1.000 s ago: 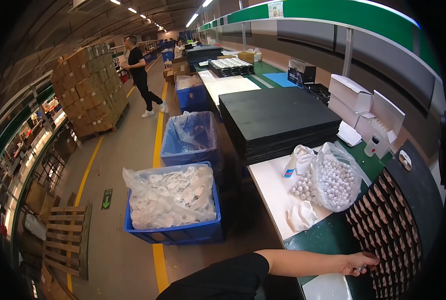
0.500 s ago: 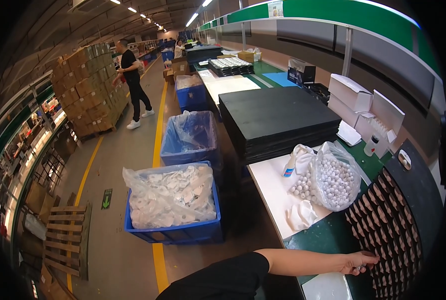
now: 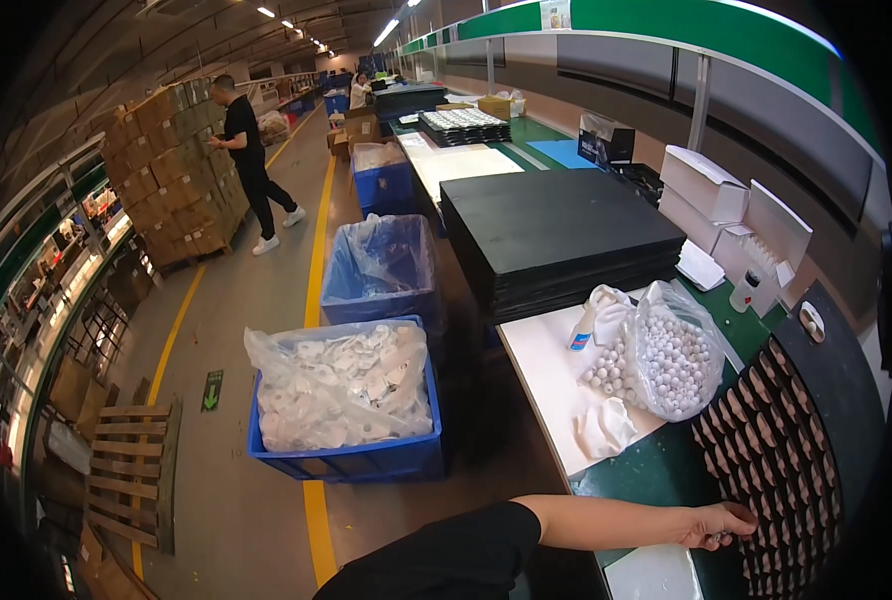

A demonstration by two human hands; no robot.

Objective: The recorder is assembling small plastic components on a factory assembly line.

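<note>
My left hand (image 3: 723,525) reaches in from the lower edge on a dark-sleeved arm. Its fingers are curled together at the left edge of a black tray (image 3: 816,345) set with rows of small pinkish, pointed pieces (image 3: 771,450). Something small and greyish shows among the fingers, too small to make out. Beyond the hand, a clear plastic bag (image 3: 678,355) of white balls with dark holes lies on a white sheet, some balls spilling out on its left. A crumpled white cloth (image 3: 603,428) lies nearer. My right hand is out of the picture.
A thick stack of black sheets (image 3: 566,225) stands further along the green bench. Left of the bench are blue bins (image 3: 346,462), the nearest full of white parts in plastic. A person (image 3: 251,160) walks beside stacked cartons (image 3: 171,165). A wooden pallet (image 3: 129,470) lies on the floor.
My left hand stays at the tray's edge with hardly any movement. The person in the aisle has moved slightly left, closer against the cartons. The view has shifted a little.
</note>
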